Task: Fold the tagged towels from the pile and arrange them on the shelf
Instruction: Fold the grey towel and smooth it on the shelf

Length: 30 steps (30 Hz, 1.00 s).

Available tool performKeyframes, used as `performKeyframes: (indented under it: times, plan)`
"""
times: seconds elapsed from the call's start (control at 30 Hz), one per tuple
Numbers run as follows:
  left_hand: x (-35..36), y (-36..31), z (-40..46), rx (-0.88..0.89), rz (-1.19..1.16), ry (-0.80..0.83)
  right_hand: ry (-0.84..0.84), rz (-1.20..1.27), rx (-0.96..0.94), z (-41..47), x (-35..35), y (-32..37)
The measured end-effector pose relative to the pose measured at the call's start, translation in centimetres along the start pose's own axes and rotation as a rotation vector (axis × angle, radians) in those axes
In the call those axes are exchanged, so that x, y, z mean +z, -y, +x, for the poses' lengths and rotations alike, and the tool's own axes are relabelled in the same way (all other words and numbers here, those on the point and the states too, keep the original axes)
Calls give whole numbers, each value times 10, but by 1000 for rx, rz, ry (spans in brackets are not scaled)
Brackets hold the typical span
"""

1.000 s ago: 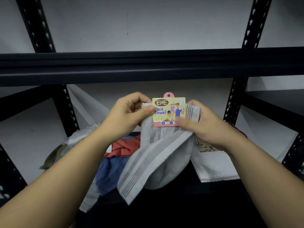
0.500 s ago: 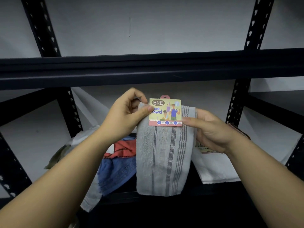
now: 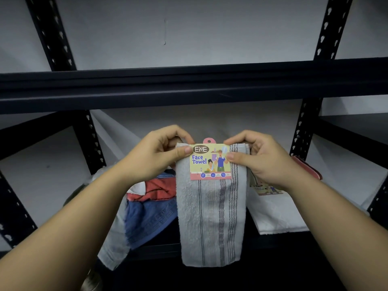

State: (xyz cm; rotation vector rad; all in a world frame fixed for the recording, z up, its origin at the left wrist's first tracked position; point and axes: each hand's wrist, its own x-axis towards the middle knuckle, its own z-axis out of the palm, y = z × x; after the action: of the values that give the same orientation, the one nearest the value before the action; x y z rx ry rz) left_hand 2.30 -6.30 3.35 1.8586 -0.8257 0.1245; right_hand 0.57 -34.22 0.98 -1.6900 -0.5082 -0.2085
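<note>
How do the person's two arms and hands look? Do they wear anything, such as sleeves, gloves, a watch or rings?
Both forearms are bare up to the picture's edge: no sleeves show. The left hand and the right hand wear no gloves, and no watch, bracelet or ring is visible. The thumbnails are short and unpainted.

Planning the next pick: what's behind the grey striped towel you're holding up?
Behind the grey striped towel, left: blue towel and red towel in the pile. Right: a folded white towel. Whatever lies directly behind it is covered.
</note>
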Motion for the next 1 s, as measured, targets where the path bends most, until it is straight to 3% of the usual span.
performKeyframes:
  times: [0.4, 0.47, 0.6, 0.67, 0.77, 0.83, 1.0]
  plan:
    - [-7, -2, 7, -36, -2, 229, -27, 236, 189, 11, 17, -29]
    - [-6, -5, 9, -12, 73, 215, -4, 137, 215, 11, 25, -38]
    - [-5, -9, 14, 68, 347, 151, -8, -302, 168, 16, 31, -42]
    - [-6, -11, 16, 19, 423, 143, -33, -258, 143, 16, 30, -31]
    - [-2, -13, 21, -59, 508, 118, 134, -39, 143, 9, 32, -10]
    - [0, -16, 25, -66, 566, 112, 224, -127, 125, 5, 39, -5]
    - [-3, -24, 33, -98, 594, 163, 160, -179, 115, 9, 50, -24]
